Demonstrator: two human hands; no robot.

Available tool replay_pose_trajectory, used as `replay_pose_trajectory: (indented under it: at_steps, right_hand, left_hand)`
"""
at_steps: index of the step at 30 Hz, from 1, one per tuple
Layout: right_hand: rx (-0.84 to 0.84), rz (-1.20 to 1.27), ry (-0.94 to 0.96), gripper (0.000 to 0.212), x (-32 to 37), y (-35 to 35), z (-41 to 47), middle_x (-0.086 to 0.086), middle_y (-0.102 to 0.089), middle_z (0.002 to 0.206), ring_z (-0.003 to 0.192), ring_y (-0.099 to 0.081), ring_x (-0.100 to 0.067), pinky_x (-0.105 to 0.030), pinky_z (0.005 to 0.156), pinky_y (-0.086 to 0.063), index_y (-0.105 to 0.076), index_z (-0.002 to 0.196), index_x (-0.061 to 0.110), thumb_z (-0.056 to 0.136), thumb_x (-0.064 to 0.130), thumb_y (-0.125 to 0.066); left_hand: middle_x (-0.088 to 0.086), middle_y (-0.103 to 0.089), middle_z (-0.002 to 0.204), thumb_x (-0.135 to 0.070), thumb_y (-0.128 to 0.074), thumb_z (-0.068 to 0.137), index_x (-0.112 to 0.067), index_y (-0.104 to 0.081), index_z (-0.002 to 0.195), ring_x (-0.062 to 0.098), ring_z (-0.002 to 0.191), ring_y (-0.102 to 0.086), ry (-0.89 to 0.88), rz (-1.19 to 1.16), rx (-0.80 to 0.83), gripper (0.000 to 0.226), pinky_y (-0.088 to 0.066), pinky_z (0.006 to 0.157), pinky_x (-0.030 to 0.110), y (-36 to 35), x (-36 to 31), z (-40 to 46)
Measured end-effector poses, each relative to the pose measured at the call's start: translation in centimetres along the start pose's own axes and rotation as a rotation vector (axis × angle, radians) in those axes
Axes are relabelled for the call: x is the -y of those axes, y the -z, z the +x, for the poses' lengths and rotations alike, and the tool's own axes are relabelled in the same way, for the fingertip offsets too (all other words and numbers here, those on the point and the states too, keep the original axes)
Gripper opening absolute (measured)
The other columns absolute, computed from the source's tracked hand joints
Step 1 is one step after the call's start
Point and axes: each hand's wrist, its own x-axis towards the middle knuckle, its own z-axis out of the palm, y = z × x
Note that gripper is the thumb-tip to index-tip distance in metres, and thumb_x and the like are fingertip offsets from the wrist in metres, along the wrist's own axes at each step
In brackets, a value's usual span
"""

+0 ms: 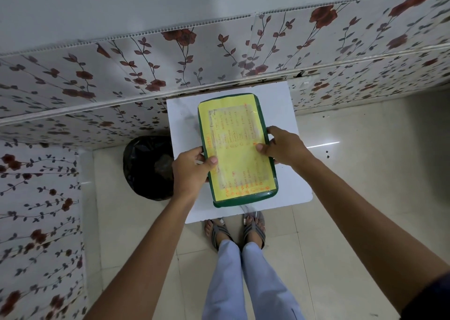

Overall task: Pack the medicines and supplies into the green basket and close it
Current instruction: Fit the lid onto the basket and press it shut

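The green basket (261,115) sits on a small white table (180,115), seen from straight above. Its green lid lies flat over it, and a yellow sheet (237,149) with orange handwriting is taped across the lid. My left hand (190,171) grips the lid's left edge, thumb on top of the yellow sheet. My right hand (283,146) grips the right edge, thumb also on top. The lid hides everything inside the basket. No medicines or supplies are visible outside it.
A bin lined with a black bag (146,166) stands on the floor just left of the table. Walls with red flower panels (121,76) run behind the table and along the left. My sandalled feet (235,229) stand on pale tiles at the table's near edge.
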Motion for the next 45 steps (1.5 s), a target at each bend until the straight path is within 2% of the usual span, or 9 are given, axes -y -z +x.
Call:
replay_pose_trajectory:
  at_steps: [7, 10, 14, 17, 26, 31, 35, 40, 45]
  right_hand:
    - [0.075, 0.097, -0.041, 0.063, -2.5, -1.2, -3.0, -0.007, -0.059, 0.115, 0.105, -0.061, -0.031, -0.049, 0.089, -0.054, -0.036, 0.134, 0.017, 0.081, 0.029, -0.067]
    - [0.045, 0.023, -0.029, 0.068, -4.5, -2.6, -4.8, -0.008, -0.058, 0.122, 0.104, -0.059, -0.026, -0.04, 0.089, -0.052, -0.035, 0.136, 0.017, 0.079, 0.034, -0.068]
    - [-0.026, 0.011, 0.025, 0.066, -5.3, -3.4, -5.1, -0.01, -0.057, 0.125, 0.094, -0.05, -0.017, -0.031, 0.077, -0.045, -0.035, 0.137, 0.016, 0.081, 0.034, -0.067]
    - [-0.049, -0.02, 0.051, 0.065, -5.4, -3.5, -4.9, -0.011, -0.058, 0.125, 0.095, -0.051, -0.018, -0.03, 0.077, -0.043, -0.036, 0.136, 0.015, 0.081, 0.031, -0.067]
    - [-0.017, -0.023, 0.061, 0.063, -5.5, -3.4, -4.7, -0.01, -0.057, 0.124, 0.097, -0.05, -0.019, -0.037, 0.086, -0.049, -0.037, 0.135, 0.016, 0.082, 0.029, -0.067]
    - [0.206, 0.349, -0.04, 0.069, -5.8, -2.7, -3.9, -0.008, -0.055, 0.126, 0.116, -0.053, -0.031, -0.047, 0.095, -0.051, -0.034, 0.137, 0.026, 0.079, 0.015, -0.07]
    - [0.179, 0.351, -0.028, 0.067, -5.9, -3.0, -3.6, -0.008, -0.054, 0.126, 0.114, -0.054, -0.032, -0.049, 0.093, -0.052, -0.035, 0.136, 0.024, 0.08, 0.015, -0.069]
    - [0.167, 0.329, -0.037, 0.064, -6.5, -3.0, -4.0, -0.008, -0.054, 0.127, 0.114, -0.055, -0.032, -0.048, 0.092, -0.053, -0.035, 0.136, 0.023, 0.082, 0.015, -0.067]
    - [0.176, 0.323, -0.038, 0.064, -7.0, -2.8, -4.3, -0.007, -0.054, 0.128, 0.113, -0.055, -0.031, -0.048, 0.093, -0.052, -0.035, 0.136, 0.022, 0.082, 0.015, -0.068]
  left_hand:
    - [0.004, -0.061, 0.084, -0.017, -0.068, 0.081, -0.02, -0.063, 0.112, 0.029, 0.092, -0.066, 0.036, -0.036, 0.055, 0.031, -0.059, 0.07, 0.046, 0.4, 0.1, -1.6]
    - [0.001, -0.061, 0.087, -0.016, -0.073, 0.076, -0.027, -0.059, 0.119, 0.03, 0.095, -0.065, 0.038, -0.019, 0.077, 0.046, -0.058, 0.075, 0.05, 0.3, 1.4, -3.3]
    - [-0.007, -0.058, 0.083, -0.018, -0.073, 0.075, -0.022, -0.053, 0.127, 0.03, 0.087, -0.065, 0.007, 0.047, 0.07, 0.056, -0.058, 0.075, 0.05, -0.3, 2.4, -5.5]
    - [0.004, -0.064, 0.088, -0.02, -0.073, 0.075, -0.027, -0.051, 0.13, 0.031, 0.086, -0.066, 0.001, 0.046, 0.022, 0.06, -0.058, 0.075, 0.05, -0.7, 2.8, -5.7]
    - [0.007, -0.067, 0.096, -0.015, -0.071, 0.076, -0.026, -0.055, 0.125, 0.028, 0.084, -0.066, 0.025, 0.095, 0.035, 0.053, -0.058, 0.076, 0.048, -0.8, 2.8, -5.3]
    - [-0.001, -0.065, 0.11, -0.001, -0.069, 0.074, -0.022, -0.061, 0.118, 0.023, 0.103, -0.063, 0.143, -0.015, 0.099, 0.049, -0.052, 0.092, 0.048, -0.8, 2.2, -4.2]
    - [0.006, -0.067, 0.119, 0.001, -0.068, 0.074, -0.021, -0.061, 0.118, 0.02, 0.116, -0.057, 0.138, -0.023, 0.107, 0.05, -0.05, 0.096, 0.047, -0.9, 2.3, -3.9]
    - [0.006, -0.065, 0.122, -0.001, -0.068, 0.076, -0.018, -0.059, 0.121, 0.015, 0.112, -0.055, 0.132, -0.003, 0.117, 0.049, -0.05, 0.097, 0.043, -1.4, 2.3, -4.8]
    - [0.006, -0.066, 0.12, -0.001, -0.067, 0.077, -0.019, -0.059, 0.12, 0.021, 0.114, -0.057, 0.123, 0.002, 0.108, 0.048, -0.051, 0.096, 0.046, -1.9, 2.3, -5.5]
